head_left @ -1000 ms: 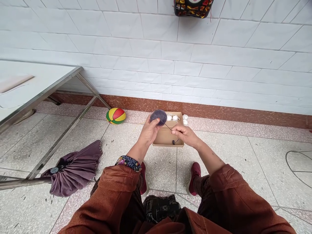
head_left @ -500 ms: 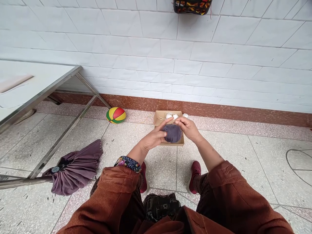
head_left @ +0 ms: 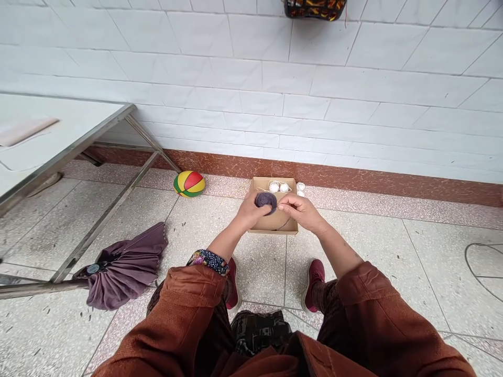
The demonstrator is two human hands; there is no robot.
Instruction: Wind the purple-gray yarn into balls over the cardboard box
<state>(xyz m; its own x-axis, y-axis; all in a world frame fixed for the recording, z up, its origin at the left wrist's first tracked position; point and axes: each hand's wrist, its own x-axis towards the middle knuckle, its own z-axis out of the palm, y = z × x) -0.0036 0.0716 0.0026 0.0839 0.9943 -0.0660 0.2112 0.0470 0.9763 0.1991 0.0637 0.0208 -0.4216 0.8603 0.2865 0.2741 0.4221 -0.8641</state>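
A dark purple-grey ball of yarn (head_left: 266,203) is gripped in my left hand (head_left: 250,211), with the thumb across its lower side. Close to the ball's right side, my right hand (head_left: 299,210) is closed in a pinch on a thin yarn strand, which is hard to see at the fingertips. Below both hands lies a shallow cardboard box (head_left: 293,229) on the floor. A dark length of yarn (head_left: 283,226) runs down into it below my right hand. White balls of yarn (head_left: 274,187) with loose pale strands sit at the box's far end.
Another white ball (head_left: 301,187) rests just right of the box. Along the wall (head_left: 220,125) lies a colourful ball (head_left: 189,184), beside a metal-framed table (head_left: 98,118). A folded purple umbrella (head_left: 126,272) lies on the floor at left. A wire frame (head_left: 469,267) stands at right.
The yarn ball has moved up and left and turned in my left hand, which now wraps it from the left. My right hand has dropped slightly. More of the box's inside shows.
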